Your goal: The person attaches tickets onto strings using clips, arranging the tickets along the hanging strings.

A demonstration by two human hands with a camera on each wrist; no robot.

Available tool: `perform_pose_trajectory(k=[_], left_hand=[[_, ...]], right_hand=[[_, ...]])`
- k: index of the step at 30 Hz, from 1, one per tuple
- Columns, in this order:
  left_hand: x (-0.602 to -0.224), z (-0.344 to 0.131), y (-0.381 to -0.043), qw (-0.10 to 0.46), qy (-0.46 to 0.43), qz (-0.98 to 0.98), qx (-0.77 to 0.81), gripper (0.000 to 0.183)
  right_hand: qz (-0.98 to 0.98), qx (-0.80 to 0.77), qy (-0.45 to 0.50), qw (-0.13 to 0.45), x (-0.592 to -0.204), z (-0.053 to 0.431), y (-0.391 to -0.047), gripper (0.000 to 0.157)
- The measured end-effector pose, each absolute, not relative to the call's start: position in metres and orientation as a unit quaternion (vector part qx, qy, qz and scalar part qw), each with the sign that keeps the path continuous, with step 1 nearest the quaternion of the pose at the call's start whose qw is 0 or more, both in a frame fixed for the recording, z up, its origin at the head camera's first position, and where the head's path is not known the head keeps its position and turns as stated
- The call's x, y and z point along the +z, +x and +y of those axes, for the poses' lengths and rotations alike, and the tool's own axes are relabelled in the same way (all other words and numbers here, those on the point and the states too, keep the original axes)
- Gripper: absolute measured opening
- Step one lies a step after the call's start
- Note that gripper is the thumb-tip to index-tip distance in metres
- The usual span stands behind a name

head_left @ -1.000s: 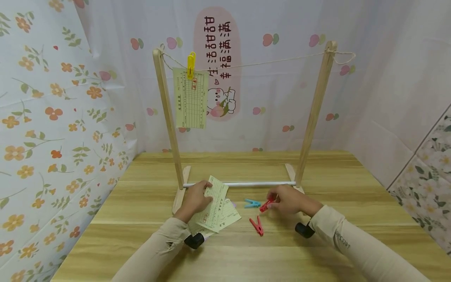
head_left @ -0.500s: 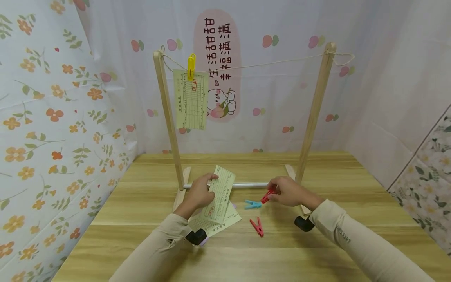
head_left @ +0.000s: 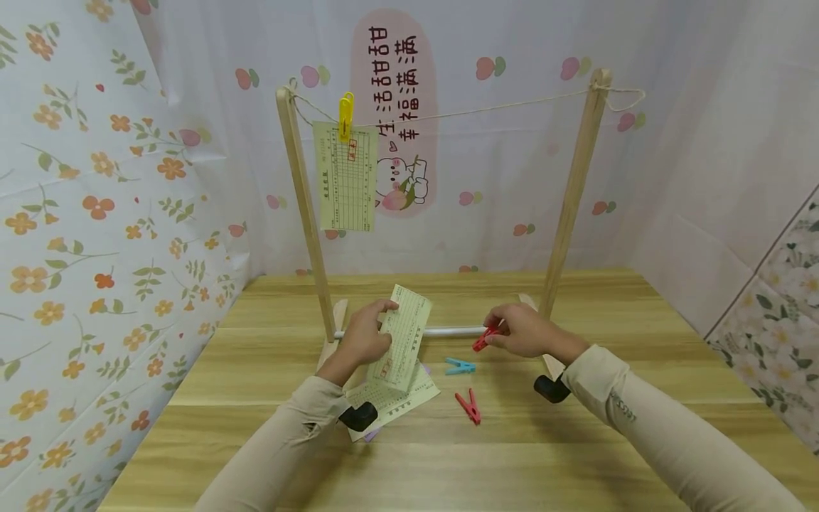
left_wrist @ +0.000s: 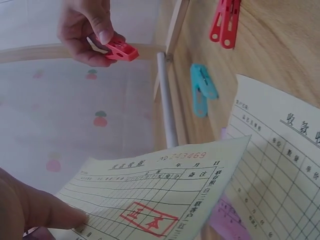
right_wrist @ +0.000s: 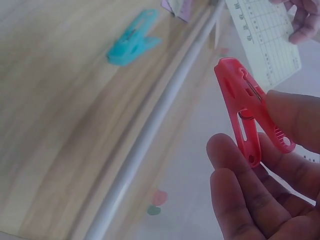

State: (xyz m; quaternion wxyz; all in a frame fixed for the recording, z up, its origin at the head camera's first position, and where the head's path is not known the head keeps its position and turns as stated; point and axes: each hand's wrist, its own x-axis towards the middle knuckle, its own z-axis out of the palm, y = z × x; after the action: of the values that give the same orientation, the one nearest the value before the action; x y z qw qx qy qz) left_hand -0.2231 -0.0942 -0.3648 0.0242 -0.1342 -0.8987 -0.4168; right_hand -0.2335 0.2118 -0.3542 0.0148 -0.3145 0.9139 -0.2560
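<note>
Printed cloth [head_left: 480,156] behind wood-grain table [head_left: 512,469], wooden frame [head_left: 572,192] with string [head_left: 512,105] standing on it.
My left hand [head_left: 366,336] pinches a receipt slip [head_left: 407,331], tilted up over loose slips [head_left: 422,393] lying on the table; my right hand [head_left: 525,331] pinches a red peg [right_wrist: 231,90], raised; blue peg [head_left: 460,367] and second red peg [head_left: 470,409] lie nearby.

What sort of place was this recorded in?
Probably a makeshift indoor recording corner: patterned sheets stand behind and beside a wood-grain table, which carries a small wooden frame strung with a thin cord.
</note>
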Motion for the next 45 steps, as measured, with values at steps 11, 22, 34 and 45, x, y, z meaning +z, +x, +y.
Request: perform_pose_trajectory(k=[11, 22, 34, 45], left_hand=[[-0.351, -0.093, -0.227, 0.041, -0.128, -0.901, -0.413, 0.059], [-0.341, -0.092, -0.229, 0.059, -0.140, -0.899, -0.410, 0.060], [-0.323, -0.090, -0.231, 0.071, -0.149, -0.895, -0.414, 0.060], [-0.310, -0.088, -0.235, 0.080, -0.163, -0.884, -0.431, 0.059]], right_hand=[[0.922, -0.252, -0.295, 0.010, -0.344, 0.211, -0.240, 0.017], [0.919, -0.259, -0.298, 0.005, -0.335, 0.209, -0.243, 0.018], [0.920, -0.247, -0.303, -0.016, -0.316, 0.205, -0.248, 0.020], [0.924, -0.234, -0.300, -0.035, -0.299, 0.201, -0.249, 0.018]])
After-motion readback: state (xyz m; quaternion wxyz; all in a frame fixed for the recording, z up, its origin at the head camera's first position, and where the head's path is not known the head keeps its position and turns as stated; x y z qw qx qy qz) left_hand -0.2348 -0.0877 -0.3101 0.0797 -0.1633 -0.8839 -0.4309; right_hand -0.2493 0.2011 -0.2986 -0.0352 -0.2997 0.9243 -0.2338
